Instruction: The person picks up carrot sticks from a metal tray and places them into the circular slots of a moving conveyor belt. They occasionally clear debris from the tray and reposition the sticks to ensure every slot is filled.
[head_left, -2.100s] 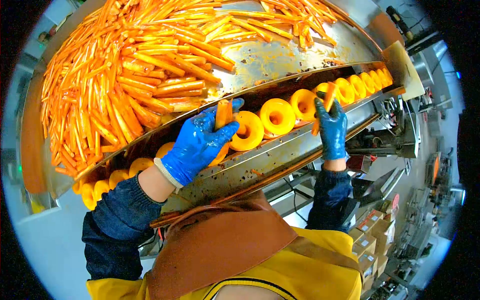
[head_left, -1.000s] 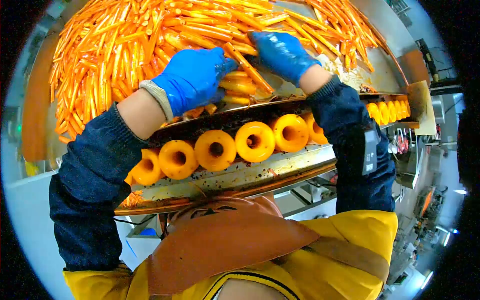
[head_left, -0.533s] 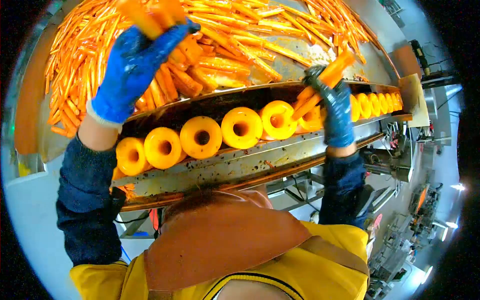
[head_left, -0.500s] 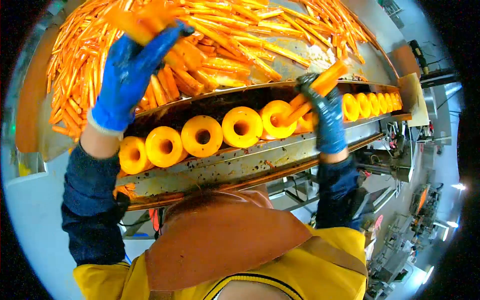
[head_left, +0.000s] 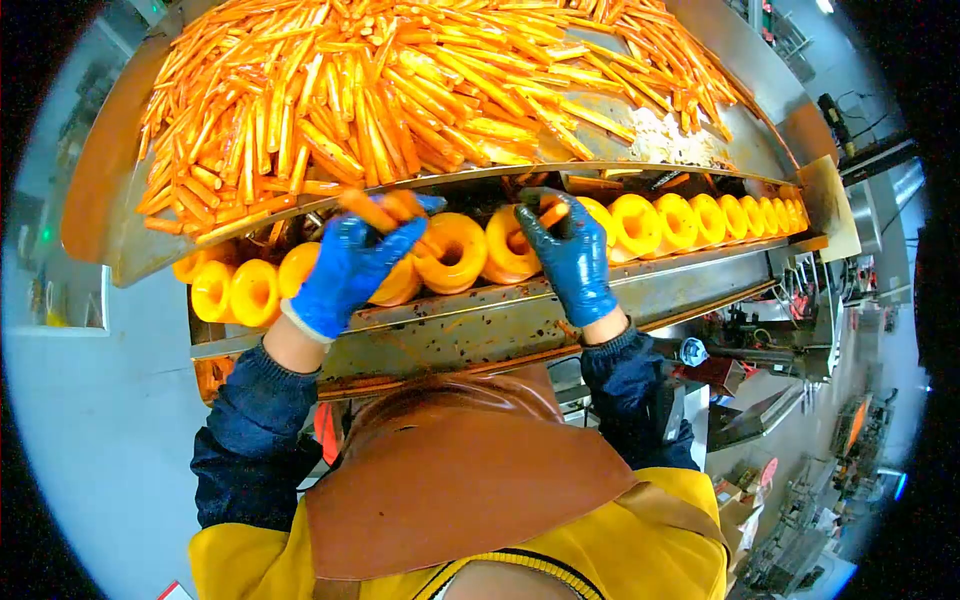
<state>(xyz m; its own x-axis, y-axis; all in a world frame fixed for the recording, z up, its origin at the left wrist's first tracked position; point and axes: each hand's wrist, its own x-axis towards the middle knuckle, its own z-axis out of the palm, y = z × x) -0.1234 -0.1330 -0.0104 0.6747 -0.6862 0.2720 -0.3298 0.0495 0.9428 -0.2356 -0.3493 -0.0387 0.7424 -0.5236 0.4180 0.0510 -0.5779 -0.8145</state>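
A long row of round yellow-orange holders with funnel-like centre holes runs across the view, including one holder (head_left: 452, 253) between my hands. My left hand (head_left: 352, 265), in a blue glove, is closed around a few orange sticks (head_left: 372, 212) over the left part of the row. Gloved in darker blue, my right hand (head_left: 572, 262) pinches an orange stick (head_left: 553, 214) beside another holder (head_left: 512, 245). The stick's lower end is hidden by the fingers.
Behind the row, a metal tray (head_left: 100, 215) holds a big heap of orange sticks (head_left: 330, 110). A metal ledge (head_left: 460, 325) with dark specks lies in front of the row. A brown apron (head_left: 450, 480) covers my front. Machinery stands at the right.
My left hand has come down from the heap to the row with sticks. My right hand has moved left along the holders. The view has shifted slightly.
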